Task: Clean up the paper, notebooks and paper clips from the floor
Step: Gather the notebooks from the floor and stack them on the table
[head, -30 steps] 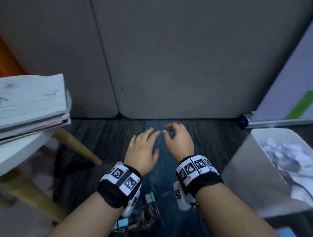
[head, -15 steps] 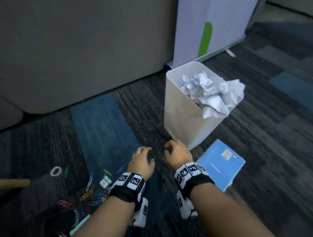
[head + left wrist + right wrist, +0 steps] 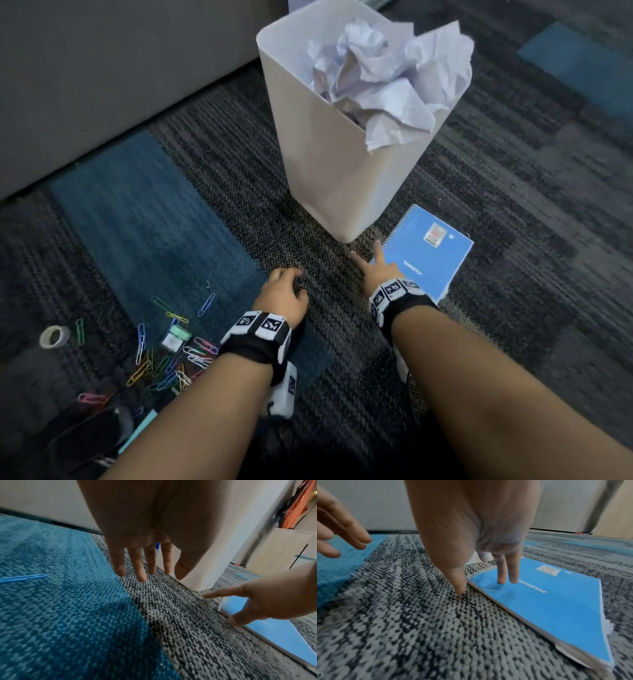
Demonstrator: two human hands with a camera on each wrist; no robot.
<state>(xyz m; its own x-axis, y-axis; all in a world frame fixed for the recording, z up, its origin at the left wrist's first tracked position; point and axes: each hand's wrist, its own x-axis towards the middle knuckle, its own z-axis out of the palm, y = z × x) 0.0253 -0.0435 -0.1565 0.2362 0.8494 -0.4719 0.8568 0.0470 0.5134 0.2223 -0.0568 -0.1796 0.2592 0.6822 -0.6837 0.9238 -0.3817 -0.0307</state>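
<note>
From the head view, the right hand (image 3: 378, 274) spreads its fingers wide over the near corner of the blue spiral notebook (image 3: 426, 251), which lies flat on the carpet floor (image 3: 342, 342) just beside the base of the white waste bin (image 3: 329, 171). Crumpled paper (image 3: 387, 75) heaps above the bin's rim. The left hand (image 3: 282, 296) hovers over the carpet with fingers loosely curled, holding nothing. Off to the left, coloured paper clips (image 3: 171, 359) lie scattered across the blue carpet patch (image 3: 154, 222), with a small roll of tape (image 3: 54, 337) beyond them and a mint binder clip (image 3: 178, 334) among them.

Over to the left wrist view: the left hand's fingers (image 3: 142, 563) hang straight and slightly apart above the seam between the blue carpet and the grey carpet, empty. One blue paper clip (image 3: 22, 578) lies on the blue patch. The right hand (image 3: 274, 599) comes in from the right, its thumb at the notebook's (image 3: 274, 628) edge.

Now the right wrist view: two fingers (image 3: 502, 573) press down on the notebook's (image 3: 547, 608) blue cover near the spiral binding, beside the word JOURNAL, while the thumb (image 3: 457, 580) touches the carpet right at the notebook's corner. Nothing is gripped; the hand is spread wide. The left hand (image 3: 339, 534) shows at the left edge, fingers relaxed.
</note>
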